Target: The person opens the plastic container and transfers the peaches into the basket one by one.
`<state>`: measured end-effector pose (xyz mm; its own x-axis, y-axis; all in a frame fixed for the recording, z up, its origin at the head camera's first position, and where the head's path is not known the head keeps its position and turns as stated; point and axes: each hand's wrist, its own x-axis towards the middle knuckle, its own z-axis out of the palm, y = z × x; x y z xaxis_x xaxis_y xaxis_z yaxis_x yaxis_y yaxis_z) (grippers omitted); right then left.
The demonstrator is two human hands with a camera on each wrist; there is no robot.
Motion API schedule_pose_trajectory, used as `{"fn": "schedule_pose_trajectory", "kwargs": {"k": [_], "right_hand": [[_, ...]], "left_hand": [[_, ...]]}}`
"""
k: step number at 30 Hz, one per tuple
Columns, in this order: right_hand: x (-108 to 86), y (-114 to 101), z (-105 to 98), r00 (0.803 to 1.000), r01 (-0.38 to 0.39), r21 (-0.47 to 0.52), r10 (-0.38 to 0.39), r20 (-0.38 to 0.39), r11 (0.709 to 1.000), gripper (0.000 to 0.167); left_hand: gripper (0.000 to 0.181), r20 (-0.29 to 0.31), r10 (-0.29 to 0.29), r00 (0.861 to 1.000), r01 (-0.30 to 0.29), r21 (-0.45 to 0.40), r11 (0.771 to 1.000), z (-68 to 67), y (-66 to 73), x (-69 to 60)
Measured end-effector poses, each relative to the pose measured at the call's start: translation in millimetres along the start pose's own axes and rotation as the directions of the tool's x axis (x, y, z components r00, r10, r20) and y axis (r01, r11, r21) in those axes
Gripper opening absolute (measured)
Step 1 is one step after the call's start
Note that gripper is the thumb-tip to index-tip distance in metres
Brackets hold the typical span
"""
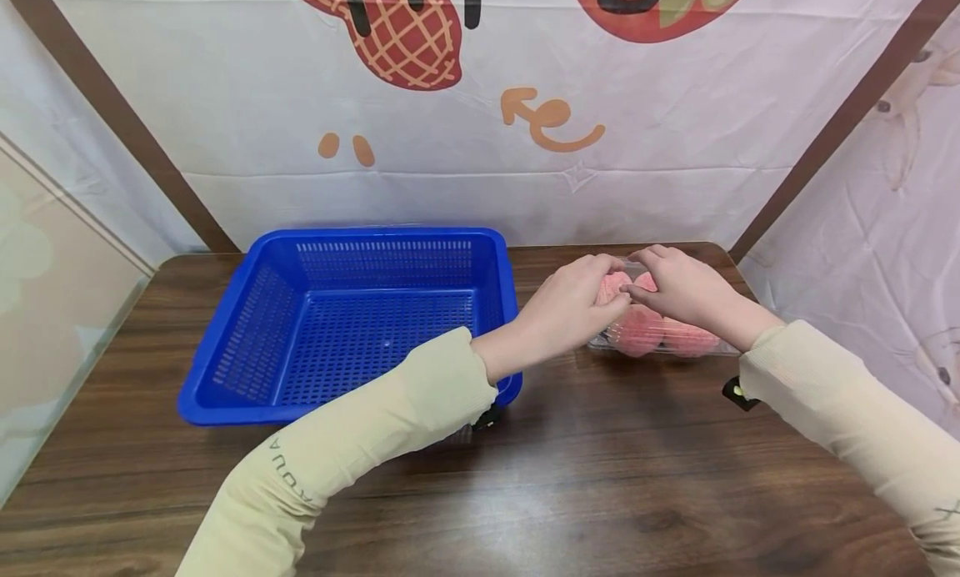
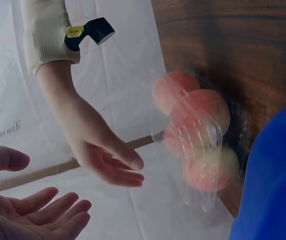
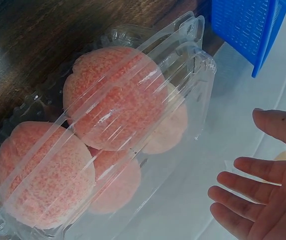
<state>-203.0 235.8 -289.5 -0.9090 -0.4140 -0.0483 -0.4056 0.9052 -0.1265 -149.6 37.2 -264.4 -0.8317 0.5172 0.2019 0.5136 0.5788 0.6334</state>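
Wide and loose, left hand and right hand hover over a clear box of peaches by the back-right corner of the desk

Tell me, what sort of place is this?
Probably a makeshift indoor work corner: printed cloth hangs behind a brown table that holds a blue basket and a clear box of peaches.

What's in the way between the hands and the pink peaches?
Clear plastic: the see-through box covers the peaches on the side facing the hands. The left hand and right hand are above it, and nothing else visible stands between.
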Motion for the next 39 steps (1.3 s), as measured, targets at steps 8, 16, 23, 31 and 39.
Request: {"fn": "schedule_pose_trajectory", "kwargs": {"k": [8,16,23,31,39], "right_hand": [[-1.2,-1,-4,1.0,-0.013,-0.01,0.013,0.014,1.0,0.056],[-3.6,2,-8,0.999,-0.037,0.004,0.037,0.023,0.999,0.054],[-5.4,5,-7,0.999,-0.048,0.001,0.048,0.023,0.999,0.056],[-6.8,8,-5,0.999,-0.031,0.001,0.031,0.007,1.0,0.055],[-8.9,10,-4,1.0,-0.017,0.0,0.017,-0.003,1.0,0.054]], "left_hand": [[0.034,-0.016,0.017,1.0,-0.017,-0.024,1.0,10.8,-2.2,-4.0],[0.029,-0.006,0.003,1.0,-0.003,-0.019,1.0,23.0,-2.5,-8.8],[0.035,0.009,-0.022,1.0,0.022,0.009,1.0,32.9,-1.2,-11.8],[0.045,0.02,-0.022,1.0,0.022,-0.017,1.0,48.9,-2.6,-15.1],[0.033,0.003,-0.032,0.999,0.032,0.035,0.999,63.7,-2.8,-20.8]]}}
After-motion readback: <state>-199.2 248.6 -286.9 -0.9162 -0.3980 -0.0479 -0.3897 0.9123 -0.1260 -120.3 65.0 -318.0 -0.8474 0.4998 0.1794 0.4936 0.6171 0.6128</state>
